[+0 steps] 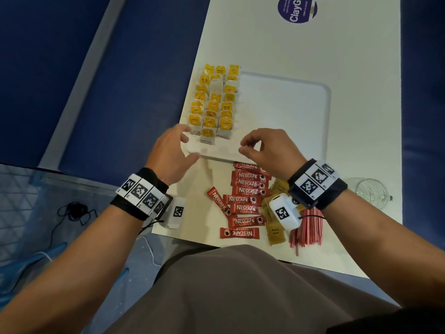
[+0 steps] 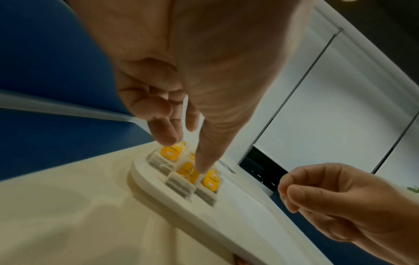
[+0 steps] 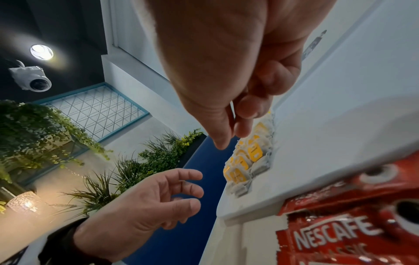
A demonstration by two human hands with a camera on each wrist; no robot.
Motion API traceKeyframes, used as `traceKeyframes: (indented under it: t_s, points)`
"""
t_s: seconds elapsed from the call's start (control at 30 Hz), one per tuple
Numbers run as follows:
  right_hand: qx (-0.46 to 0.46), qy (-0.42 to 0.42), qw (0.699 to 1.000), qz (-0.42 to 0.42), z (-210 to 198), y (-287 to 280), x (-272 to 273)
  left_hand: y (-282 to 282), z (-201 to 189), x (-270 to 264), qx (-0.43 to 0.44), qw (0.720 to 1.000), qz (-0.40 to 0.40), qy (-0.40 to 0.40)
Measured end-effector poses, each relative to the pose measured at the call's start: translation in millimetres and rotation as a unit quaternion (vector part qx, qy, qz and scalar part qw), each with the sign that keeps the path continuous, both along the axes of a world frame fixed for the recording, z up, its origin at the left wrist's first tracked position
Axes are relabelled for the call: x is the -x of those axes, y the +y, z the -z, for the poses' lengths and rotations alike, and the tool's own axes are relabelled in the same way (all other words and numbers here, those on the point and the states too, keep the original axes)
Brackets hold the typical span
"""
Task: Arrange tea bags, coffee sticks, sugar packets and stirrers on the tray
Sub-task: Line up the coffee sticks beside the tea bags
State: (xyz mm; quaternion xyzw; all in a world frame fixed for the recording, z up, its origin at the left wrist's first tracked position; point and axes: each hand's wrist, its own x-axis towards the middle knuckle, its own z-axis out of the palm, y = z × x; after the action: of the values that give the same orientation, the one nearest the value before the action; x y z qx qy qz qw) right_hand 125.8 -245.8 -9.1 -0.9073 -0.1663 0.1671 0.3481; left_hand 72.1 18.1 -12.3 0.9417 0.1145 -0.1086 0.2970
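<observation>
Several yellow-tagged tea bags [image 1: 216, 100] lie in rows on the left part of the white tray [image 1: 289, 112]. My left hand [image 1: 190, 147] hovers at the tray's near-left corner with its fingers relaxed, spread and empty. In the left wrist view its thumb reaches down in front of the nearest tea bags [image 2: 188, 172]; whether it touches them I cannot tell. My right hand [image 1: 242, 145] is over the tray's near edge, fingers curled toward the thumb and holding nothing I can see. Red coffee sticks [image 1: 245, 198], brown sugar packets [image 1: 275, 233] and red-striped stirrers [image 1: 309, 230] lie on the table below the tray.
A clear glass [image 1: 370, 191] stands by the table's right edge. A round purple sticker [image 1: 297, 8] sits at the far end. The tray's right part [image 1: 301, 131] is bare. The table's left edge drops to blue flooring [image 1: 120, 92].
</observation>
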Motion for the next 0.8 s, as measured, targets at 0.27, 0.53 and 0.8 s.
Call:
traceKeyframes:
  t_s: [0.27, 0.53, 0.8]
  points:
    - [0.09, -0.002, 0.995, -0.035, 10, -32, 22, -33, 6, 31, 0.049, 0.992, 0.102, 0.059]
    - [0.162, 0.008, 0.985, -0.06, 29, -38, 43, -51, 24, 52, 0.013, 0.978, 0.167, 0.125]
    - [0.149, 0.019, 0.986, -0.073, 35, -37, 53, -58, 30, 64, 0.007, 0.984, 0.141, 0.105]
